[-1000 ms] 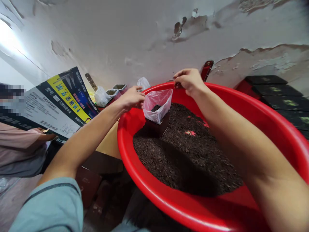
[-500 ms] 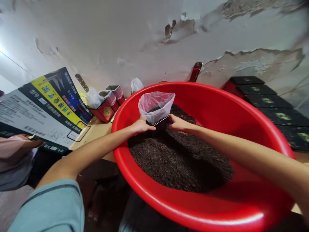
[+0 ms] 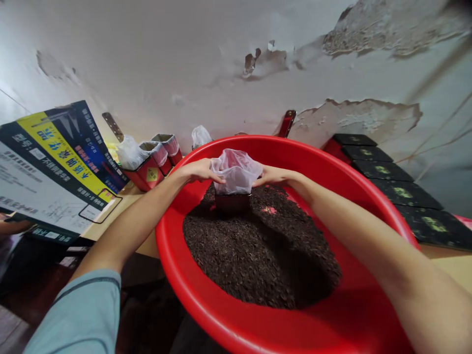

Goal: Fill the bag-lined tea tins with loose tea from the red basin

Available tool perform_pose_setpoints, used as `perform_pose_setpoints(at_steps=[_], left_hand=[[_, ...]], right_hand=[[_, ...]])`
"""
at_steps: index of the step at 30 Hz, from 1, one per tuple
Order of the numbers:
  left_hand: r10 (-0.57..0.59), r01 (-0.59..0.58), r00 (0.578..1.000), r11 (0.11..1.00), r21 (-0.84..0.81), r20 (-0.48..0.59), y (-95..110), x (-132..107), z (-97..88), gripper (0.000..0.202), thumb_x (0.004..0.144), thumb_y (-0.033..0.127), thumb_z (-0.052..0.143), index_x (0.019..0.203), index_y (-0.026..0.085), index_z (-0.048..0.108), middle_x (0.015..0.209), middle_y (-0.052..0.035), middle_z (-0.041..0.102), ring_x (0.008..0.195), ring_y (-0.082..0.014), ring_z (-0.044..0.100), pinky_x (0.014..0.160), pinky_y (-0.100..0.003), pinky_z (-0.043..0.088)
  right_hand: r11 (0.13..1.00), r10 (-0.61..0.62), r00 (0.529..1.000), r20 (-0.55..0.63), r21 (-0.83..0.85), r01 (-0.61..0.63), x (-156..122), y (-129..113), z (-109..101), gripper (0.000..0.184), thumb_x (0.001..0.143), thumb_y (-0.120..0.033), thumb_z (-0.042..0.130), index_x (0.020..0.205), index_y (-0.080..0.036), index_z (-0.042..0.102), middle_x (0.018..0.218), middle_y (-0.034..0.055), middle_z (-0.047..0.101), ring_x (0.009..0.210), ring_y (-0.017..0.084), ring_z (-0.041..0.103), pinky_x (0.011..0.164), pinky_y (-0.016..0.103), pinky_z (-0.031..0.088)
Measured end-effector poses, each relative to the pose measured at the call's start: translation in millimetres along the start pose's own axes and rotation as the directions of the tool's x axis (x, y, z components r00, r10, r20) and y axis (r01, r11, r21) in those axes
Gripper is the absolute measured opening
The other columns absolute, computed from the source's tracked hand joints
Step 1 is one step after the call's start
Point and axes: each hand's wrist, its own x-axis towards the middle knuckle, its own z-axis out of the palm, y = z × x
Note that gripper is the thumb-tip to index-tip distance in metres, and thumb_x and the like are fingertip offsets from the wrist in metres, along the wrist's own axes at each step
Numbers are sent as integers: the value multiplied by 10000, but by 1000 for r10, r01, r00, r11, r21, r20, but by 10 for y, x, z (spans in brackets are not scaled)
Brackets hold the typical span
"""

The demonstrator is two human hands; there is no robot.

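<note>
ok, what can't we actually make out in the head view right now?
- Inside of the plastic bag: its gathered top hides the fill, head view.
- Red box under the bag: lower part sunk in the loose tea.
- Left hand and right hand fingertips: tucked behind the bag.
- Red basin: near rim cut off by the bottom edge.
- Printed carton: text too small.

Open loose tea (image 3: 258, 255) fills the lower centre of the red basin (image 3: 368, 196), free of obstacles. At frame centre, a bag-lined tin (image 3: 232, 199) blocks passage. Left of the rim, lined tins (image 3: 151, 164) and a printed carton (image 3: 55, 167) crowd the worktop (image 3: 132, 196).
</note>
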Motion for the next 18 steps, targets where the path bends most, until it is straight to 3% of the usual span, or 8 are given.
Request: perform_pose_setpoints(at_steps=[2, 5, 7, 9, 13, 15, 18], left_hand=[[-55, 54, 998, 997, -62, -17, 79, 39, 88, 320, 735, 286, 785, 1027, 176, 717, 796, -20, 695, 690, -143, 633, 583, -233, 463], [-13, -2, 993, 992, -126, -118, 173, 111, 271, 166, 764, 151, 703, 926, 132, 728, 826, -36, 727, 719, -142, 668, 667, -250, 524], [86, -83, 967, 996, 23, -238, 218, 136, 381, 180, 720, 98, 707, 891, 125, 756, 843, -41, 753, 779, -161, 692, 747, -267, 542], [207, -151, 933, 967, 203, -293, 243, 130, 464, 203, 719, 80, 692, 893, 129, 784, 862, -49, 774, 821, -178, 709, 805, -279, 544], [399, -266, 888, 852, 450, -230, 242, 26, 594, 263, 784, 46, 592, 918, 138, 799, 946, -71, 794, 881, -198, 729, 889, -319, 545], [462, -285, 870, 754, 591, -170, 239, -69, 641, 260, 810, 65, 569, 925, 134, 791, 1007, -91, 788, 921, -233, 725, 889, -362, 551], [479, -240, 865, 655, 717, -148, 278, -227, 622, 253, 870, 150, 541, 981, 134, 768, 1068, -115, 768, 972, -276, 708, 841, -393, 558]], right_hand=[[998, -48, 992, 116, 55, 41, 235, -53, 74, 979, 637, -456, 828, 1495, -190, 440, 1460, 135, 579, 1248, 244, 611, 1064, 401, 500], [995, -94, 976, 194, 3, 96, 470, -101, 258, 693, 606, -436, 845, 1209, -149, 655, 1195, 109, 721, 1077, 251, 672, 986, 390, 528], [985, -125, 984, 130, -104, 138, 536, -103, 362, 537, 617, -445, 840, 1037, -141, 702, 1057, 91, 746, 998, 261, 682, 951, 409, 532], [958, -165, 986, 31, -232, 168, 547, -102, 438, 441, 663, -436, 814, 981, -147, 717, 994, 73, 752, 982, 275, 683, 989, 471, 502], [834, -227, 973, -37, -523, 175, 499, -167, 542, 297, 764, -323, 697, 1031, -198, 730, 973, 50, 760, 1021, 296, 681, 1117, 644, 332], [770, -219, 976, -1, -614, 173, 463, -235, 579, 286, 787, -259, 633, 1053, -203, 724, 1062, 77, 758, 1055, 294, 680, 1088, 569, 399], [703, -142, 990, 6, -703, 105, 401, -351, 614, 272, 844, -229, 552, 1056, -181, 714, 1171, 126, 739, 1073, 286, 686, 897, 373, 507]])
